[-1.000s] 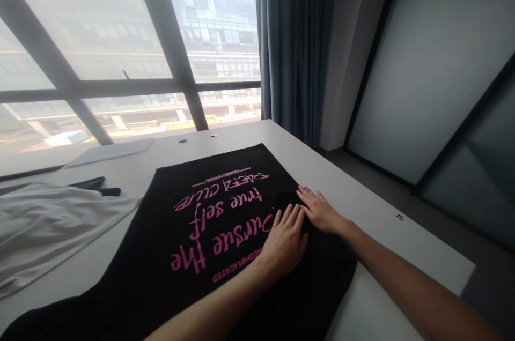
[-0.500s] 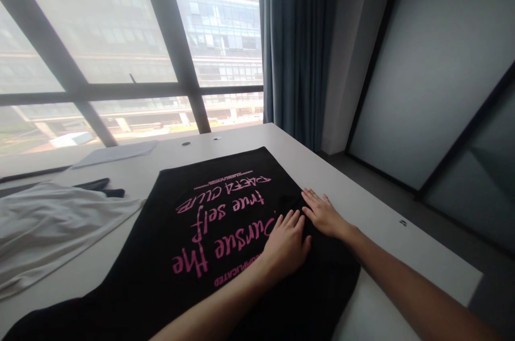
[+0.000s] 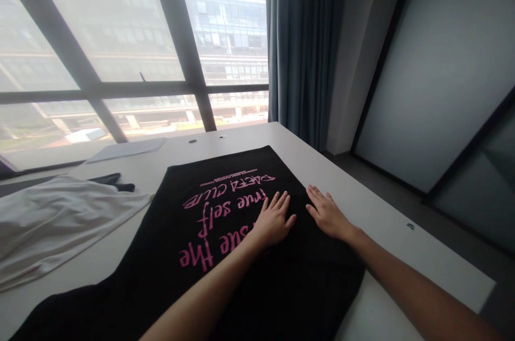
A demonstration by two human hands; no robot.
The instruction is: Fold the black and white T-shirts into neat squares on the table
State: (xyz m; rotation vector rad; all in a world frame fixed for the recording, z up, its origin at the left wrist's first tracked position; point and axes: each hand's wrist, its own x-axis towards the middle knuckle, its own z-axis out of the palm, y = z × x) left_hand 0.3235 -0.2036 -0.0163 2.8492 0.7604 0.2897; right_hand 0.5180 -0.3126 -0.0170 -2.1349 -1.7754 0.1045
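A black T-shirt with pink lettering lies spread out before me, its print upside down from where I look. My left hand rests flat on the shirt, fingers spread, over part of the lettering. Close by on the right, my right hand lies on the shirt's right edge with its fingers stretched out. Neither hand grips the cloth. My left forearm covers some of the print.
The white table reaches to a window at the back. A crumpled light grey garment lies at the left, with dark cloth behind it. A blue curtain hangs beyond the far corner.
My left hand has slid away from the right hand, leftward and slightly farther up the print. The right hand stays at the shirt's edge. The view has shifted slightly.
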